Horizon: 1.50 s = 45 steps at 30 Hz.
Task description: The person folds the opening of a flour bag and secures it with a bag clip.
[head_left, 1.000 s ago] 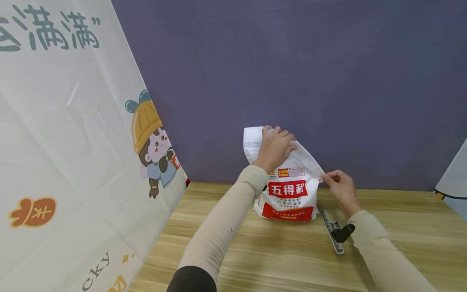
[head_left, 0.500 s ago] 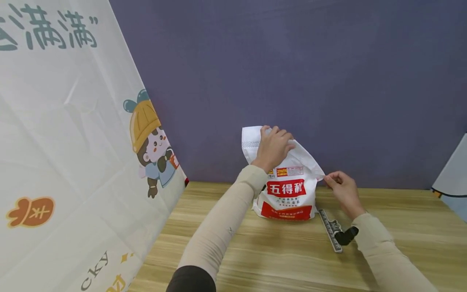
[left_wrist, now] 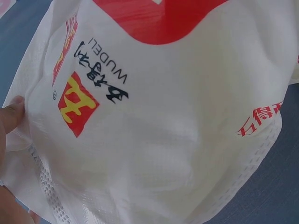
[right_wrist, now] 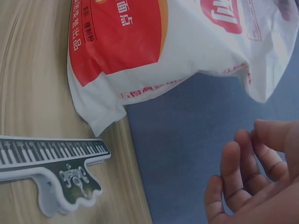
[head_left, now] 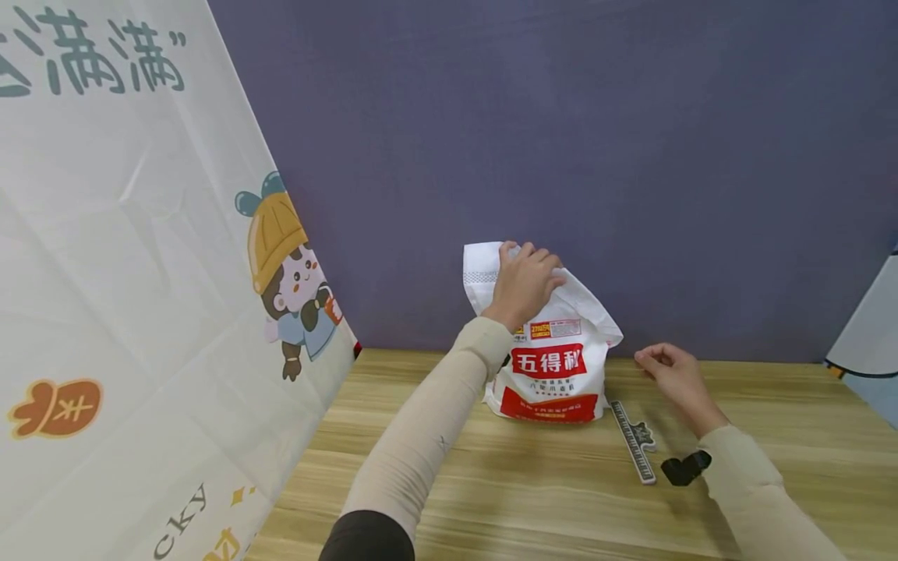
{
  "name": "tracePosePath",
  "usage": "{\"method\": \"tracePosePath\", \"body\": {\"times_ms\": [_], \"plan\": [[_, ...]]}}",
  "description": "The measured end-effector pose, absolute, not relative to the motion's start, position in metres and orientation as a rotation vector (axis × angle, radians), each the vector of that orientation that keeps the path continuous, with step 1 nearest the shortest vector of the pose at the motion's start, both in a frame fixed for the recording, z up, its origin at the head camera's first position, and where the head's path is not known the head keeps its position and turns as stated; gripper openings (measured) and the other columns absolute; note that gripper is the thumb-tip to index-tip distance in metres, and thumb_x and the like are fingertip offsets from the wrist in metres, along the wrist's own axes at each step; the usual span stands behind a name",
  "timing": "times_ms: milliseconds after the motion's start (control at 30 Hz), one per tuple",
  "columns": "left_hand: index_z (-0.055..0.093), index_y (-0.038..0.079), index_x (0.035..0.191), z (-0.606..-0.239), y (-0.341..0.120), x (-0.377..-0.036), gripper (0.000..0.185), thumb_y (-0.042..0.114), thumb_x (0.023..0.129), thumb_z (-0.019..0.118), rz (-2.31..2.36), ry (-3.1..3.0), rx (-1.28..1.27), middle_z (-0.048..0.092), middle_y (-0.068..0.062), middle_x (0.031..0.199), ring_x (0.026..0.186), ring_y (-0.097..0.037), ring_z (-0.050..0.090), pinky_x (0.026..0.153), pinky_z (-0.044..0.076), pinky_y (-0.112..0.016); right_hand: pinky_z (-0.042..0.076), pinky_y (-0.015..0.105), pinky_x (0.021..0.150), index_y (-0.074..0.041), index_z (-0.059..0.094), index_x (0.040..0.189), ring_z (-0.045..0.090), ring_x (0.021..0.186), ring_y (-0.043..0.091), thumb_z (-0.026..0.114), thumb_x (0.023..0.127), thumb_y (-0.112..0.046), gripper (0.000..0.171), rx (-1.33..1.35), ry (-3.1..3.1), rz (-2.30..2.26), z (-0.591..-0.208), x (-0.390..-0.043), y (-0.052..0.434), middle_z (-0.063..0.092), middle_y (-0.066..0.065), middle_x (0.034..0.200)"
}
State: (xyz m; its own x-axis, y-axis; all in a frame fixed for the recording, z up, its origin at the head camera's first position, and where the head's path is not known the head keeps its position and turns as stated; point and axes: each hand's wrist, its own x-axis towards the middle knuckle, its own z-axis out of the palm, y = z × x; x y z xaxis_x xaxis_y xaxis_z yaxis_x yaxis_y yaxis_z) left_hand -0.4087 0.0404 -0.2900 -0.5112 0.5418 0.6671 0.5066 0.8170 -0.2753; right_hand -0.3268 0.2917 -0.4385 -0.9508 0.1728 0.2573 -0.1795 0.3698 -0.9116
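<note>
A white and red flour bag (head_left: 554, 382) stands on the wooden table against the dark blue backdrop, its top folded over toward the right. My left hand (head_left: 526, 284) grips the bag's upper part; in the left wrist view its fingers (left_wrist: 14, 114) show at the left edge against the white fabric, the rest hidden. To the right of the bag, my right hand (head_left: 677, 382) is apart from it, fingers loosely bent, nothing between them. A clip with a piano-key pattern (head_left: 634, 442) lies on the table between the bag and my right wrist, also seen in the right wrist view.
The wooden table (head_left: 561, 499) runs up to the blue backdrop (head_left: 561, 117). At the left hangs a white printed sheet (head_left: 140, 273) with a cartoon figure. A white panel with a dark edge (head_left: 870, 335) stands at the far right.
My right hand has let go of the bag's right corner and moved right and slightly down, away from it. The left hand keeps its hold on the bag; the clip has stayed put.
</note>
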Motion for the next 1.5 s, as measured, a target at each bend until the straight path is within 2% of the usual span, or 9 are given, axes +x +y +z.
{"method": "tracePosePath", "body": {"times_ms": [67,300,367,400,567,733,867,1300,1500], "plan": [[0.066,0.032,0.105,-0.291,0.040,-0.409,0.023,0.047,0.091,0.054,0.053,-2.211,-0.765,0.063,0.018,0.103,0.099,-0.008,0.049,0.103,0.022,-0.045,0.050,0.020,0.066,0.004,0.056,0.104,0.059,0.080,0.013,0.056,0.094,-0.027,0.032,-0.003,-2.334,1.639,-0.439,-0.323,0.293,0.061,0.004,0.088],[0.066,0.032,0.104,-0.291,0.039,-0.410,0.023,0.047,0.091,0.055,0.039,-2.203,-0.763,0.063,0.017,0.102,0.098,-0.007,0.050,0.103,0.023,-0.045,0.051,0.021,0.072,-0.006,0.058,0.106,0.060,0.081,0.007,0.058,0.091,-0.041,0.037,0.049,-2.262,1.806,-0.514,-0.366,0.338,0.063,0.001,0.093],[0.066,0.032,0.104,-0.291,0.039,-0.410,0.022,0.046,0.091,0.055,0.036,-2.201,-0.760,0.063,0.017,0.102,0.099,-0.007,0.049,0.103,0.023,-0.045,0.051,0.022,0.072,-0.004,0.058,0.106,0.061,0.082,0.009,0.059,0.092,-0.035,0.034,0.042,-2.241,1.894,-0.505,-0.354,0.335,0.063,0.003,0.093],[0.066,0.032,0.104,-0.291,0.039,-0.409,0.023,0.046,0.091,0.055,0.032,-2.203,-0.763,0.063,0.017,0.103,0.099,-0.008,0.050,0.103,0.022,-0.045,0.052,0.023,0.071,-0.003,0.057,0.108,0.062,0.083,0.010,0.059,0.091,-0.038,0.039,0.016,-2.277,1.850,-0.508,-0.354,0.336,0.063,0.001,0.094],[0.066,0.032,0.105,-0.290,0.042,-0.408,0.023,0.046,0.091,0.056,0.022,-2.216,-0.777,0.063,0.018,0.104,0.100,-0.007,0.049,0.103,0.022,-0.044,0.052,0.024,0.072,0.006,0.053,0.110,0.063,0.083,0.011,0.056,0.094,-0.032,0.041,0.000,-2.228,1.947,-0.483,-0.317,0.326,0.063,0.002,0.092],[0.066,0.032,0.106,-0.289,0.045,-0.408,0.023,0.046,0.091,0.055,0.031,-2.225,-0.774,0.063,0.018,0.104,0.100,-0.006,0.049,0.103,0.022,-0.045,0.052,0.023,0.072,0.006,0.051,0.112,0.062,0.081,0.008,0.050,0.097,-0.029,0.039,-0.055,-2.274,1.899,-0.470,-0.298,0.321,0.062,-0.005,0.089],[0.066,0.032,0.106,-0.289,0.044,-0.406,0.023,0.046,0.091,0.055,0.037,-2.226,-0.773,0.063,0.018,0.104,0.100,-0.007,0.049,0.103,0.023,-0.045,0.052,0.023,0.073,0.005,0.050,0.114,0.061,0.082,0.007,0.046,0.099,-0.027,0.036,-0.057,-2.363,1.820,-0.470,-0.293,0.319,0.061,-0.004,0.091],[0.066,0.031,0.105,-0.294,0.041,-0.408,0.023,0.045,0.091,0.055,0.018,-2.219,-0.761,0.063,0.017,0.103,0.098,-0.007,0.050,0.104,0.022,-0.045,0.052,0.030,0.073,0.011,0.048,0.119,0.060,0.084,0.010,0.046,0.099,-0.025,0.041,0.024,-2.583,1.608,-0.478,-0.289,0.320,0.060,0.019,0.103],[0.066,0.031,0.105,-0.292,0.040,-0.409,0.022,0.045,0.091,0.056,0.013,-2.214,-0.763,0.063,0.017,0.103,0.098,-0.007,0.050,0.104,0.022,-0.045,0.048,0.030,0.066,0.005,0.054,0.113,0.057,0.083,0.018,0.049,0.098,-0.025,0.035,0.168,-2.778,1.407,-0.481,-0.288,0.329,0.061,0.015,0.099]]}}
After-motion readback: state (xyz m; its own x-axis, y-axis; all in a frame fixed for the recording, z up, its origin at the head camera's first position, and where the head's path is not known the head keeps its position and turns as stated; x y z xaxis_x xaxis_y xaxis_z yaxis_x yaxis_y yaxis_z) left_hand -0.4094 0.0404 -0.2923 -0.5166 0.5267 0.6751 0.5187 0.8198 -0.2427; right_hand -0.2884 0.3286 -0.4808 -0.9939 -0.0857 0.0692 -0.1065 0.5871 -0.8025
